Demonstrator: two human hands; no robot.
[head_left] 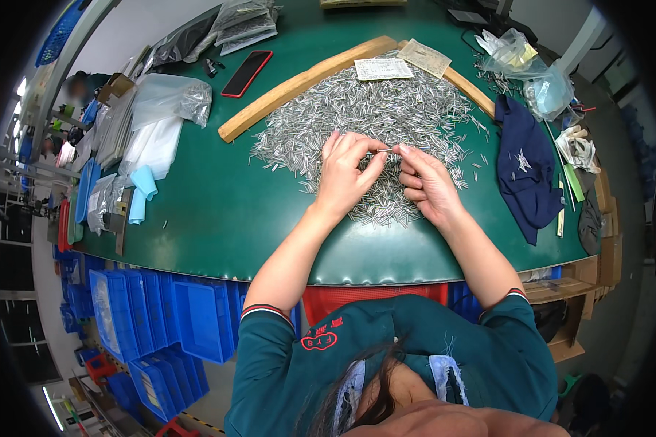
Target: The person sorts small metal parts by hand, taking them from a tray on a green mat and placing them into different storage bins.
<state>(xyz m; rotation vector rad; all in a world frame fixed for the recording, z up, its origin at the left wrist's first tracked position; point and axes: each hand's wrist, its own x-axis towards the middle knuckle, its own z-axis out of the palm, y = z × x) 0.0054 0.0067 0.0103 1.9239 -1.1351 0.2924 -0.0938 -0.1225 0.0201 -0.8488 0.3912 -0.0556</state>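
Note:
A wide heap of small silver metal pins (299,138) covers the middle of the green table. Over its near part, my left hand (345,169) pinches one end of a single metal pin (385,151) between thumb and fingers. My right hand (428,182) grips the other end of that pin with thumb and forefinger, its remaining fingers curled in. The two hands nearly meet, and the pin lies roughly level between them. Fingertips hide both of its ends.
Two wooden bars (299,86) border the heap at the back, with paper slips (383,69) on top. A red-edged phone (247,73) lies back left, beside plastic bags (169,98). Dark blue cloth (521,160) lies right. Blue bins (204,320) stand below the table's left edge.

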